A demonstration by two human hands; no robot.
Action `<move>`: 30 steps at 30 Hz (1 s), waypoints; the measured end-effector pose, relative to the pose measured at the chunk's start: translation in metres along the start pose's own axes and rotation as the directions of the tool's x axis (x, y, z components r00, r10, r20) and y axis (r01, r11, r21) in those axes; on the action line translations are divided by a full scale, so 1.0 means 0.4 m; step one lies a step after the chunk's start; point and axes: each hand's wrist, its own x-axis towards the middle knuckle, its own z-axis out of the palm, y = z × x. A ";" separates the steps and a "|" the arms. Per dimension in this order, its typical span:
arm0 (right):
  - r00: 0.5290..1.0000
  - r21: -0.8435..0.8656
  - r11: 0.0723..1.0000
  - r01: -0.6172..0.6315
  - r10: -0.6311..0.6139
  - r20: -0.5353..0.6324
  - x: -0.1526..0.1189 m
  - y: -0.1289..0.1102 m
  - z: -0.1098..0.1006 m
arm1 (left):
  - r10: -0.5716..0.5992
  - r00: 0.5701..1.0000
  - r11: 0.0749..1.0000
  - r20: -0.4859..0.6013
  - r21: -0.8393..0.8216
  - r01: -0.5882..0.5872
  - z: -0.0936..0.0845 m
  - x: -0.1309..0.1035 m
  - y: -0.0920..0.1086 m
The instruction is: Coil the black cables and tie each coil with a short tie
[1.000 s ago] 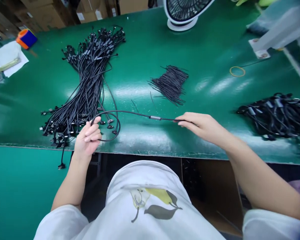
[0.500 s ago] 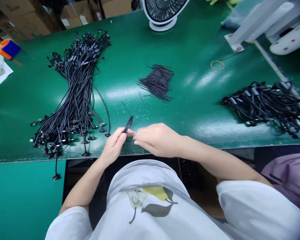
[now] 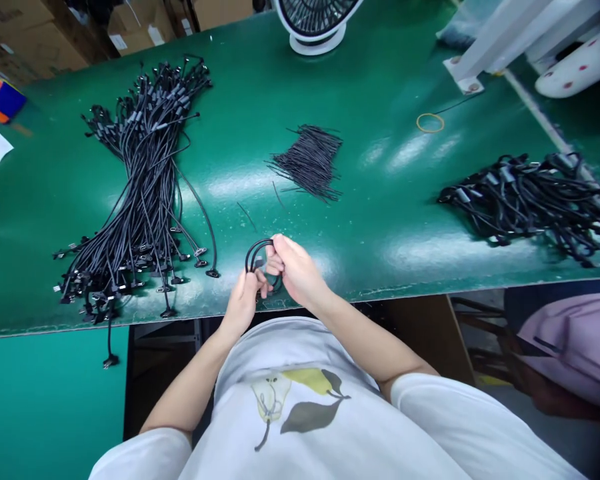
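A black cable (image 3: 251, 253) is bent into a loop between my two hands, close to the bench's front edge. My left hand (image 3: 245, 293) is closed on the lower left side of the loop. At the top right of the loop, my right hand (image 3: 297, 270) pinches the cable. The cable's ends are mostly hidden by my fingers. Beyond my hands lies a pile of short black twist ties (image 3: 310, 162), with two loose ones nearer me. Left of my hands is a large bunch of black cables (image 3: 147, 180) with connectors at both ends.
Coiled black cables (image 3: 525, 200) lie at the right of the green bench (image 3: 370, 233). A white fan (image 3: 317, 43) stands at the back. A yellow ring (image 3: 431, 123), a metal bracket (image 3: 467, 77) and an orange-and-blue roll (image 3: 3, 100) are farther out.
The cable bundle, narrow and upright before, now shows as a wider round loop. My right hand has turned and moved up onto its top right side.
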 end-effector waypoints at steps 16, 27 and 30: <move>0.988 -0.334 0.937 0.101 -0.056 0.142 -0.042 0.019 0.003 | -0.022 0.969 0.883 0.246 0.459 -0.096 -0.004 -0.020 -0.007; 0.852 -0.078 0.997 -0.001 0.042 0.521 -0.012 -0.043 -0.015 | -0.196 0.744 0.885 0.639 -0.211 0.415 -0.007 -0.007 0.007; 0.817 -0.009 0.999 -0.038 0.036 0.575 -0.001 -0.049 -0.021 | -0.168 0.742 0.808 0.649 -0.341 0.481 0.021 -0.013 0.011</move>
